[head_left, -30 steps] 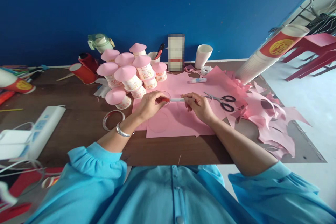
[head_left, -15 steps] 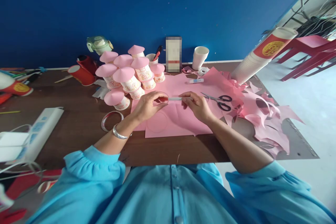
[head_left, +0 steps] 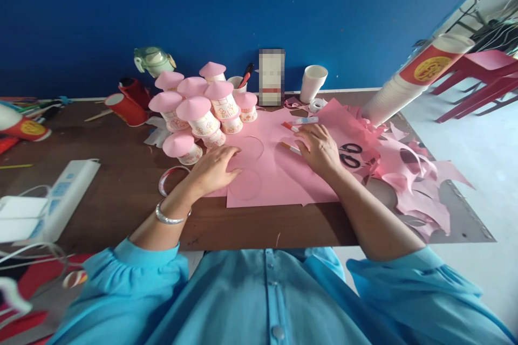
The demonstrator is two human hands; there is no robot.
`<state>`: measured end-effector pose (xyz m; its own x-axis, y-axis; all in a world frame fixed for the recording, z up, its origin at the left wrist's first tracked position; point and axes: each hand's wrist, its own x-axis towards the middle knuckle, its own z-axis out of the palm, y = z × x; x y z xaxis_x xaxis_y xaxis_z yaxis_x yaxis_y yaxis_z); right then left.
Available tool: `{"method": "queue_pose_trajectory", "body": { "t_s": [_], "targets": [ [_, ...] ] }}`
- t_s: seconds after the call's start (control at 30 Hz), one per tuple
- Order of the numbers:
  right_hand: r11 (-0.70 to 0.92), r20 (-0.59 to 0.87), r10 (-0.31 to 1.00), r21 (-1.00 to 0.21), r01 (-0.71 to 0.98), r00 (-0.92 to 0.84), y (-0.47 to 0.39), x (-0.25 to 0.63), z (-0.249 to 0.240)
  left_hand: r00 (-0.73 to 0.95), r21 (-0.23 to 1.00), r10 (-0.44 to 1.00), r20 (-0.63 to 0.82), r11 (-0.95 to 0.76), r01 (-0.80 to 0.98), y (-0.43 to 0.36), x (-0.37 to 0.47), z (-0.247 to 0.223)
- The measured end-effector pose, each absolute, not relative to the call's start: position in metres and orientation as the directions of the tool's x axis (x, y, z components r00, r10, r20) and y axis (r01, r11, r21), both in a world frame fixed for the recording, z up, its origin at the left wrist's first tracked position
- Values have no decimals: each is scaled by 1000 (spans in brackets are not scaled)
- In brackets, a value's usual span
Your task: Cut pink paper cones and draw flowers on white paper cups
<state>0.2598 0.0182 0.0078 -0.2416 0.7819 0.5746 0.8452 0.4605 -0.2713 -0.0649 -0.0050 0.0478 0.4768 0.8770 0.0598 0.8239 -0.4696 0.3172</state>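
Note:
My left hand (head_left: 216, 170) rests over the left part of a pink paper sheet (head_left: 279, 188), thumb and fingers apart, holding nothing. Two pencilled circles show on the sheet beside its fingertips. My right hand (head_left: 319, 148) lies palm down over the right part, fingers spread. Under its fingertips is a red-ended marker (head_left: 288, 126); by the thumb lies an orange-ended marker (head_left: 290, 147). Their other ends are hidden under the hand. A blue-and-white tube (head_left: 305, 120) sits just behind that hand. Black-handled scissors (head_left: 350, 154) lie to its right, blades covered.
Decorated paper cups with pink cone roofs (head_left: 194, 110) cluster behind my left hand. A roll of tape (head_left: 172, 179) is near my left wrist. Pink scraps (head_left: 408, 172) and a tall leaning cup stack (head_left: 392, 94) occupy the right. A phone (head_left: 271, 78) stands against the blue wall.
My hands held a slim whitish stick between them; they have since moved apart, left hand toward me, right hand rightward. Two markers now show on the paper by my right hand.

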Motion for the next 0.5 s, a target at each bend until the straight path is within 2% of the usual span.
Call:
{"method": "queue_pose_trajectory", "body": {
  "t_s": [0.1,0.17,0.4,0.5],
  "targets": [
    [482,483,810,-224,847,-333,8,250,12,469,323,883,3,-444,835,-4,-63,46],
    [442,433,839,-188,877,-330,5,249,16,472,343,882,-22,-436,832,-2,-63,45],
    [128,296,950,-93,987,-95,12,265,33,506,393,862,33,-477,786,-1,-62,41],
    [84,240,968,-43,996,-71,11,272,38,509,393,860,4,-470,790,-3,-60,43]
  ]
}}
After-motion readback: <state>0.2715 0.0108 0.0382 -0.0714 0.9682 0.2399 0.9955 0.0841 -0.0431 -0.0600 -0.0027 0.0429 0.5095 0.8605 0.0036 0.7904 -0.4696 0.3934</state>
